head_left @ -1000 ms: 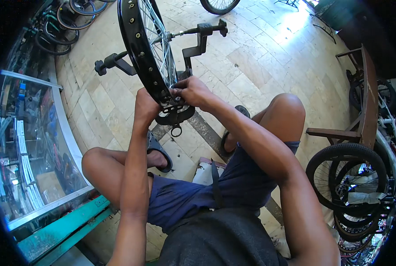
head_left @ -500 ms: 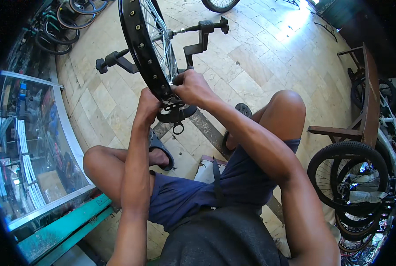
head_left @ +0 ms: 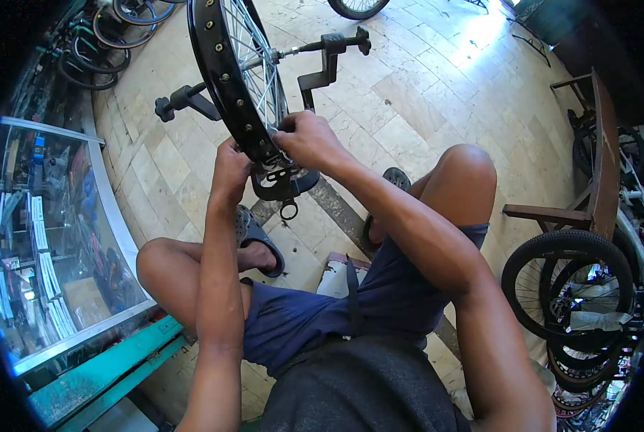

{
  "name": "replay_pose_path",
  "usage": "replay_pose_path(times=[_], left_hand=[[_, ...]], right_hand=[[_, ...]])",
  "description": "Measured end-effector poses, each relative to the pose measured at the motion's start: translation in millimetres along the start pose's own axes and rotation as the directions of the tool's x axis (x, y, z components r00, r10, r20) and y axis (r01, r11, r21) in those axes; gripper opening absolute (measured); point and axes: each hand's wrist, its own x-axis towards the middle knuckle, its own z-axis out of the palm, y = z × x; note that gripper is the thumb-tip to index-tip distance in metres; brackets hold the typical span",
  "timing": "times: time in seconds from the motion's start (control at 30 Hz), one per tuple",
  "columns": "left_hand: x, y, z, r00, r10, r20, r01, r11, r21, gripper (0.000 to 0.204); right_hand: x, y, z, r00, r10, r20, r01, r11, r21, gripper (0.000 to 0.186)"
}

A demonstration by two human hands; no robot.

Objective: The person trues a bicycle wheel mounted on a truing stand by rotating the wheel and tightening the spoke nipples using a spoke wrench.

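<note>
A black bicycle rim (head_left: 225, 75) with silver spokes is mounted upright in a black truing stand (head_left: 329, 57), between two arms with knobs. My left hand (head_left: 230, 169) is at the lower left of the rim with fingers curled toward it; the fingertips are partly hidden, so their grip is unclear. My right hand (head_left: 307, 140) is closed at the lower right of the rim, among the spokes, and whatever its fingertips pinch is too small to make out. Below the rim, a black bracket with a ring (head_left: 288, 209) hangs between my feet.
A glass display case (head_left: 70, 237) and a green bench (head_left: 99, 360) are at the left. A wooden bench (head_left: 599, 165) and several wheels (head_left: 563, 288) are at the right. More wheels (head_left: 106, 61) lean at the upper left. My knees and sandals surround the stand on the tiled floor.
The rim has shifted slightly left since the half-second-earlier frame. My left hand has moved a little left with it; my right hand sits a little higher than one second ago, still beside the spokes.
</note>
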Motion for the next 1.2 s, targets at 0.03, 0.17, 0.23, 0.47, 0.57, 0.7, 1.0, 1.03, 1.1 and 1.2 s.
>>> replay_pose_path(times=[0.03, 0.17, 0.23, 0.47, 0.57, 0.7, 1.0, 1.03, 1.1, 1.2], left_hand=[[0, -3, -2, 1.000, 0.002, 0.020, -0.002, 1.000, 0.004, 0.013], [5, -18, -5, 0.998, -0.005, 0.067, 0.006, 1.000, -0.006, 0.014], [10, -26, -5, 0.996, -0.027, 0.089, 0.030, 0.999, -0.035, 0.016], [3, -17, 3, 0.999, 0.003, 0.050, -0.006, 0.999, 0.053, 0.020], [-8, 20, 15, 0.997, -0.079, -0.014, 0.079, 0.945, 0.317, 0.022], [-9, 19, 11, 1.000, -0.009, -0.023, 0.019, 0.894, 0.447, 0.025], [-3, -12, 5, 0.997, 0.077, -0.014, -0.070, 0.959, 0.274, 0.026], [-2, -16, 5, 0.998, 0.067, -0.017, -0.060, 0.968, 0.243, 0.027], [-1, -21, 2, 0.999, 0.046, -0.023, -0.041, 0.982, 0.184, 0.028], [-5, -5, 9, 1.000, 0.021, -0.013, -0.018, 0.971, 0.240, 0.028]], right_hand=[[1, 4, -1, 0.999, 0.030, 0.034, -0.030, 1.000, 0.006, 0.033], [9, 21, 3, 0.989, 0.096, 0.110, -0.100, 0.994, 0.038, 0.033], [13, 30, 8, 0.986, 0.113, 0.123, -0.124, 0.989, 0.085, 0.032], [11, 34, 4, 0.979, 0.066, 0.192, -0.089, 0.990, 0.112, 0.029], [10, 34, 3, 0.987, 0.029, 0.156, -0.047, 0.993, 0.112, 0.027], [13, 35, 9, 0.989, -0.063, 0.135, 0.075, 0.994, -0.082, 0.027], [8, 35, 11, 0.985, -0.108, 0.133, 0.130, 0.977, -0.168, 0.025], [7, 34, 11, 0.989, -0.058, 0.136, 0.074, 0.991, -0.115, 0.025], [6, 30, 12, 0.988, 0.040, 0.149, -0.040, 0.999, -0.007, 0.024], [5, 38, 8, 0.991, 0.055, 0.123, -0.065, 0.995, 0.076, 0.024]])
